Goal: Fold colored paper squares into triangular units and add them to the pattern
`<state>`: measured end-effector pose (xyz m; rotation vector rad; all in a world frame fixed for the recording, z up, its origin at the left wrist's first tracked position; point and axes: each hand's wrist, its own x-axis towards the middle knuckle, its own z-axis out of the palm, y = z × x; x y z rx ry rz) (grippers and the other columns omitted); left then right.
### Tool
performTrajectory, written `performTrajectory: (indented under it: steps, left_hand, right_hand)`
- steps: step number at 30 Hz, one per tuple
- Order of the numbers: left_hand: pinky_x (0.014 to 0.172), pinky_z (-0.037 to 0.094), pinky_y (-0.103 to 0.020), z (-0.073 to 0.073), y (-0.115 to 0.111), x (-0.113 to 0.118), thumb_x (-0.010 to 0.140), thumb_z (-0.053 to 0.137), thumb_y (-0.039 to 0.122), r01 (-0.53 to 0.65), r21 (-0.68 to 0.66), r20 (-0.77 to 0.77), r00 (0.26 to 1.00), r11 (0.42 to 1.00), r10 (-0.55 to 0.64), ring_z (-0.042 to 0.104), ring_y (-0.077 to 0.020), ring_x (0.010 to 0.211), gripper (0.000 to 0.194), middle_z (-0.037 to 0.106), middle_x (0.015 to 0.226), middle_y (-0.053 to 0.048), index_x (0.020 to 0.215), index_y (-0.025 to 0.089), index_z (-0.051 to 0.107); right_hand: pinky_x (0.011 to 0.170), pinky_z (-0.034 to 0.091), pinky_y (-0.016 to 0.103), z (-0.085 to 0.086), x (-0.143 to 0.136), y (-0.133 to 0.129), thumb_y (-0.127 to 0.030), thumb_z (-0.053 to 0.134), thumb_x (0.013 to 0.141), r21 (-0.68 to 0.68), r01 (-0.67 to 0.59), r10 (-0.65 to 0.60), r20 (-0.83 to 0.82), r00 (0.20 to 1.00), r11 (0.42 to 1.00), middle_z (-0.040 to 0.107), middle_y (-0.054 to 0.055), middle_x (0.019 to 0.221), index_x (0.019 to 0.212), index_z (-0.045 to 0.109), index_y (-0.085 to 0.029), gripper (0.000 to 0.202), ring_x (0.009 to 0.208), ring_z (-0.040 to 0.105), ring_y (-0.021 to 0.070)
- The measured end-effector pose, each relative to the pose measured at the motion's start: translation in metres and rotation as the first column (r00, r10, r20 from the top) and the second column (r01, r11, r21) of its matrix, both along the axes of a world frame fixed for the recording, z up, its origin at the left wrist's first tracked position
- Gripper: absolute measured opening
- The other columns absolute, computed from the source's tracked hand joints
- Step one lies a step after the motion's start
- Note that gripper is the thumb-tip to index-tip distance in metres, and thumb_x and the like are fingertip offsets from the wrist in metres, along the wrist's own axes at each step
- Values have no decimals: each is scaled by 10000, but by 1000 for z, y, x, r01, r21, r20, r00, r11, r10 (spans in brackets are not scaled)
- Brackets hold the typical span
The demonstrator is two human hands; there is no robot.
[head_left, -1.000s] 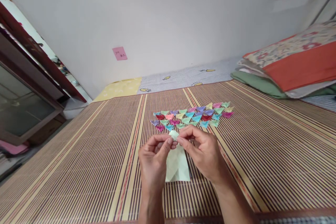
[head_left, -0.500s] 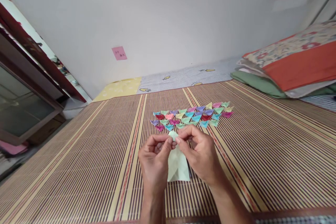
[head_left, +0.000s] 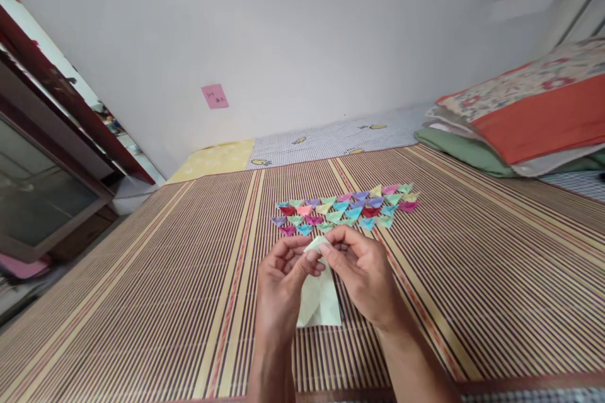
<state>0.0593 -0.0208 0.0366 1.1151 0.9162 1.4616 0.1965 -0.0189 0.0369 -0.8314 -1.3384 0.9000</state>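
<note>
A small pale green folded paper (head_left: 316, 243) with a pointed top is pinched between both hands. My left hand (head_left: 285, 277) grips its left side with thumb and fingers. On its right side, my right hand (head_left: 362, 271) holds it the same way, the two thumbs close together. Below the fingers, a larger pale green creased sheet (head_left: 321, 302) lies on the striped mat (head_left: 179, 302), its upper part hidden by the hands. Just beyond the hands, several small folded paper pieces (head_left: 354, 213) in many colours are laid out in rows.
Folded bedding, orange and floral (head_left: 543, 119) over green, is stacked at the right. A yellow cloth (head_left: 215, 157) and a checked cloth (head_left: 316, 141) run along the wall. A pink note (head_left: 214, 96) is on the wall. Left stands a glass-paned door (head_left: 42, 182).
The small folded paper has turned and shows a wider, slanted edge. My left hand has shifted slightly right, and the thumbs have come closer together.
</note>
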Motion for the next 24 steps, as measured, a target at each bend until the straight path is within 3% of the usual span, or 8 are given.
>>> performTrajectory:
  steps: [4,12,21,24]
  left_hand:
    - [633,485,-224,-2,-2,-1,903,757,327,25,56,-75,997,998,-21,590,-120,631,204,672,672,-10,788,161,733]
    - [673,462,-228,-2,-3,0,928,736,328,21,97,-70,997,995,-14,566,-121,655,197,640,673,11,797,184,703]
    - [580,408,-192,-6,-1,3,899,764,327,-27,33,46,999,999,26,495,-84,579,243,618,652,19,746,164,669]
    - [561,405,-192,-5,-2,3,885,778,337,-14,17,70,997,1000,13,493,-82,561,263,625,649,15,730,162,657]
  right_hand:
    - [591,504,254,0,1,0,-339,675,958,9,34,-34,2,999,999,664,-9,721,841,660,-200,182,638,624,147]
    - [592,513,256,3,-6,-2,-328,667,960,-22,-92,88,-150,985,996,655,-12,687,824,641,-195,192,618,633,143]
    - [579,423,257,8,4,-3,-318,609,1001,26,-53,48,159,986,998,589,-24,683,786,614,-200,245,627,549,135]
    - [558,387,259,7,4,-4,-316,585,1013,48,-17,7,194,981,999,564,-31,654,760,596,-198,279,596,513,126]
